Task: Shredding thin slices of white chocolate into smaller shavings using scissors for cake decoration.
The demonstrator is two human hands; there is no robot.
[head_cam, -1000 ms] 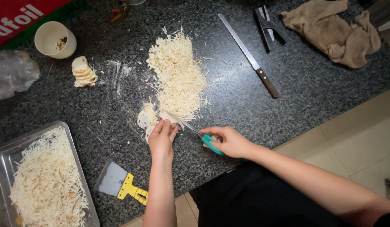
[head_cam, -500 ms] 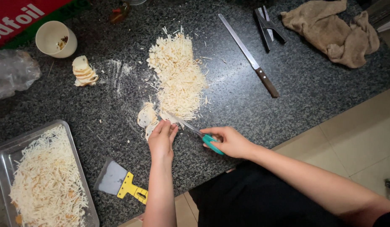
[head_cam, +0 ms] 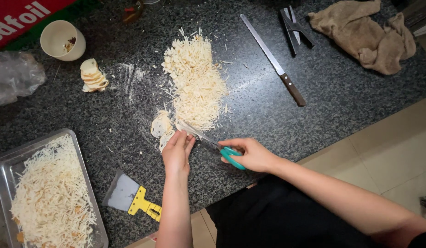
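The right hand [head_cam: 250, 155] is wrapped tight round the teal handle of a small knife [head_cam: 212, 143], whose blade runs up and left into the near edge of the pile of pale shreds [head_cam: 195, 82] on the dark speckled counter [head_cam: 341, 96]. The left hand [head_cam: 177, 152] lies flat, fingers extended, pressing down on thin pale slices [head_cam: 161, 128] just beside the blade; it grasps nothing.

Hazards noted:
- The left fingertips sit touching or nearly touching the blade. Judged risk: a slip of the edge across the slices would meet the fingers, since they are stretched out and not curled back.
- The slices lie directly on the stone with no board. Judged risk: they slide under pressure and the cut wanders.
- The cutting spot is near the counter's front edge; shreds could be pushed off onto the floor.
- A long knife with a brown handle [head_cam: 272, 59] lies loose, well apart to the right, blade exposed.
- The yellow-handled scraper [head_cam: 130, 198] rests close to the left forearm and the counter edge; an elbow could knock it off.

A metal tray [head_cam: 1, 165] of shreds sits at far left.
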